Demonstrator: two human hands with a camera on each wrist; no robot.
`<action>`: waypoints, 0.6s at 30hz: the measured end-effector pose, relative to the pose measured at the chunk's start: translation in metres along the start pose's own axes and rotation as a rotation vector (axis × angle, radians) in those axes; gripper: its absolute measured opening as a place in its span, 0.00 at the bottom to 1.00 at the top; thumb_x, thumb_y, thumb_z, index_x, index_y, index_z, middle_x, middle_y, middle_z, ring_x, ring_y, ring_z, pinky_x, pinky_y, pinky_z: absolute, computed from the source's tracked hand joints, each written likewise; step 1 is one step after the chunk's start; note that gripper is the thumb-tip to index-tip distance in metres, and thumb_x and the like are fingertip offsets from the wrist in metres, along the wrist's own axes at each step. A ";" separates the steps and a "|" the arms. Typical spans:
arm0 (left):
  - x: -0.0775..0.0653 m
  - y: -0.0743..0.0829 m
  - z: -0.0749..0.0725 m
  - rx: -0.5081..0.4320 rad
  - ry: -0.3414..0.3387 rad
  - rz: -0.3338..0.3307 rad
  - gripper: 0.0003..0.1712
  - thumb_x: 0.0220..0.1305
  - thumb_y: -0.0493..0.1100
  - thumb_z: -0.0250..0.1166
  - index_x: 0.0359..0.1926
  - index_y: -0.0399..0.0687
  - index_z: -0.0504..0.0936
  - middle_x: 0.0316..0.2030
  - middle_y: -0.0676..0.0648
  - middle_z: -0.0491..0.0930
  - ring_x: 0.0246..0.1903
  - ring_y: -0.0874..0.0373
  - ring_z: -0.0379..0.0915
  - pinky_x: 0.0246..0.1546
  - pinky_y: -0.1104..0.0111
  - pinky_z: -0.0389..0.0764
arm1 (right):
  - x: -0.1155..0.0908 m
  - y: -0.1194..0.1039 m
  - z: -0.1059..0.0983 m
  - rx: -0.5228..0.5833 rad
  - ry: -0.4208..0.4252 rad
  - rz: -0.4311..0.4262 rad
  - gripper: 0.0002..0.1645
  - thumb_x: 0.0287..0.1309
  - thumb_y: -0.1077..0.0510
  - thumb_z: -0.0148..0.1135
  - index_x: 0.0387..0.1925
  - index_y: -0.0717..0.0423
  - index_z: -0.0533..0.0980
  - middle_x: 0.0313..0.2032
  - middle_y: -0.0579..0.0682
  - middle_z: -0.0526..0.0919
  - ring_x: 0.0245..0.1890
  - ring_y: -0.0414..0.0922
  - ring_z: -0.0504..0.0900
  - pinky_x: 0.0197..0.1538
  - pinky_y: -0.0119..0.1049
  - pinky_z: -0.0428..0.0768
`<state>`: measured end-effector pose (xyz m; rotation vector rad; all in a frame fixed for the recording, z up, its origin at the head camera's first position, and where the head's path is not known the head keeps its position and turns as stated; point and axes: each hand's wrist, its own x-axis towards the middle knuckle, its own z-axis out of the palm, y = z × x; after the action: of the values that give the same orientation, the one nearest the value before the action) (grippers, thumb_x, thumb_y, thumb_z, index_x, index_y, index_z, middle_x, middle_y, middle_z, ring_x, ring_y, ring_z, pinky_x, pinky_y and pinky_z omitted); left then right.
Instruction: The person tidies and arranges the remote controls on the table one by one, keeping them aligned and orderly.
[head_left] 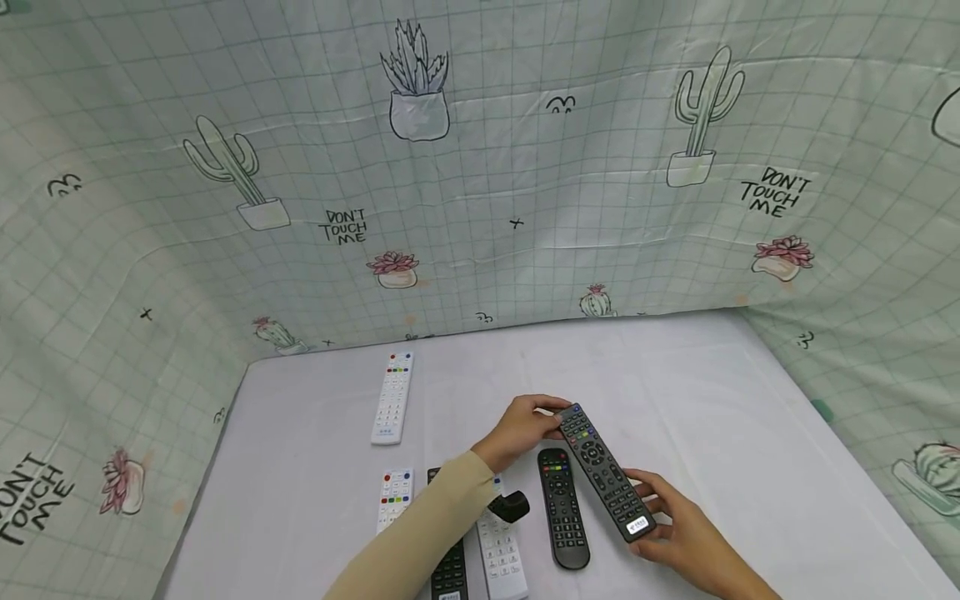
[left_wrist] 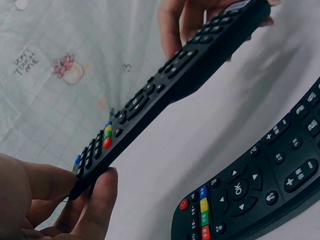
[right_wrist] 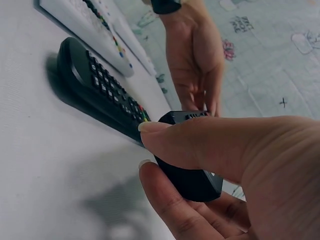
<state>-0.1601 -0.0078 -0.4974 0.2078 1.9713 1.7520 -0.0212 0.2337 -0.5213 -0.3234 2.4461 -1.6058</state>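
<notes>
A black remote control [head_left: 596, 462] with a white label at its near end is held above the table between both hands. My left hand [head_left: 523, 429] pinches its far end, thumb and fingers on opposite sides in the left wrist view. At the labelled end, my right hand [head_left: 675, 525] grips it, the thumb [right_wrist: 175, 140] on one side and the fingers [right_wrist: 167, 195] under it. Just left of it lies another black remote [head_left: 564, 508] with a rounded near end, buttons up, on the table.
White remotes [head_left: 502, 554] [head_left: 395, 496] and a further black remote [head_left: 448, 575] lie left, partly hidden by the left sleeve [head_left: 423, 533]. Another white remote [head_left: 392, 398] lies farther back. A patterned cloth [head_left: 480, 167] hangs behind and beside the white table [head_left: 300, 467].
</notes>
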 end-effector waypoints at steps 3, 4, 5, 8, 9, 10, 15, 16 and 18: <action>0.006 0.000 0.006 0.035 -0.017 -0.003 0.17 0.77 0.29 0.59 0.61 0.35 0.83 0.49 0.41 0.84 0.39 0.57 0.84 0.51 0.58 0.87 | -0.004 0.003 0.002 0.024 -0.005 0.032 0.56 0.42 0.75 0.77 0.74 0.71 0.61 0.53 0.64 0.75 0.42 0.31 0.78 0.38 0.33 0.87; 0.007 0.000 0.007 0.046 -0.020 -0.005 0.17 0.76 0.29 0.59 0.61 0.35 0.84 0.48 0.41 0.84 0.38 0.57 0.83 0.50 0.59 0.88 | -0.004 0.004 0.003 0.027 -0.006 0.036 0.56 0.42 0.75 0.77 0.73 0.71 0.61 0.52 0.64 0.74 0.42 0.31 0.78 0.37 0.33 0.87; 0.009 -0.001 0.009 0.057 -0.025 -0.006 0.17 0.76 0.29 0.59 0.61 0.35 0.84 0.48 0.41 0.85 0.37 0.57 0.83 0.49 0.59 0.88 | -0.005 0.006 0.004 0.029 -0.007 0.036 0.56 0.42 0.75 0.76 0.73 0.72 0.60 0.52 0.64 0.74 0.41 0.32 0.78 0.37 0.33 0.87; 0.014 -0.003 0.013 0.078 -0.042 -0.015 0.17 0.75 0.28 0.60 0.59 0.36 0.85 0.47 0.42 0.85 0.35 0.58 0.82 0.46 0.61 0.88 | -0.008 0.009 0.006 0.026 -0.009 0.039 0.55 0.43 0.75 0.76 0.73 0.73 0.60 0.52 0.64 0.74 0.40 0.32 0.76 0.36 0.33 0.86; 0.016 -0.003 0.015 0.085 -0.048 -0.017 0.16 0.75 0.28 0.60 0.59 0.36 0.86 0.47 0.42 0.85 0.35 0.59 0.82 0.45 0.62 0.88 | -0.009 0.011 0.006 0.025 -0.011 0.038 0.55 0.43 0.75 0.76 0.73 0.73 0.59 0.51 0.64 0.73 0.40 0.32 0.76 0.36 0.33 0.86; 0.017 -0.003 0.016 0.095 -0.055 -0.016 0.16 0.75 0.28 0.60 0.58 0.35 0.86 0.47 0.42 0.85 0.34 0.59 0.81 0.44 0.62 0.88 | -0.010 0.012 0.006 0.018 -0.011 0.041 0.55 0.43 0.75 0.76 0.73 0.74 0.59 0.51 0.64 0.74 0.40 0.33 0.76 0.35 0.33 0.85; 0.022 -0.004 0.022 0.195 -0.089 0.020 0.15 0.73 0.27 0.61 0.55 0.34 0.87 0.48 0.43 0.83 0.35 0.60 0.80 0.40 0.64 0.87 | -0.008 0.013 0.007 -0.015 -0.019 0.151 0.59 0.42 0.74 0.80 0.74 0.73 0.58 0.51 0.62 0.76 0.40 0.40 0.78 0.38 0.34 0.87; 0.022 -0.004 0.023 0.224 -0.098 0.031 0.15 0.73 0.27 0.61 0.55 0.33 0.87 0.48 0.43 0.83 0.35 0.60 0.79 0.39 0.65 0.87 | -0.007 0.013 0.008 -0.032 -0.014 0.176 0.59 0.41 0.73 0.81 0.74 0.73 0.58 0.50 0.61 0.77 0.40 0.41 0.78 0.38 0.34 0.87; 0.023 -0.004 0.025 0.263 -0.108 0.047 0.14 0.72 0.26 0.61 0.54 0.33 0.87 0.47 0.42 0.83 0.35 0.60 0.78 0.37 0.67 0.85 | -0.006 0.012 0.010 -0.063 -0.003 0.224 0.61 0.39 0.73 0.82 0.74 0.72 0.59 0.49 0.60 0.78 0.41 0.45 0.80 0.39 0.35 0.87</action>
<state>-0.1680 0.0241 -0.5083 0.4316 2.1268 1.4721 -0.0137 0.2310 -0.5360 -0.0572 2.4343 -1.4373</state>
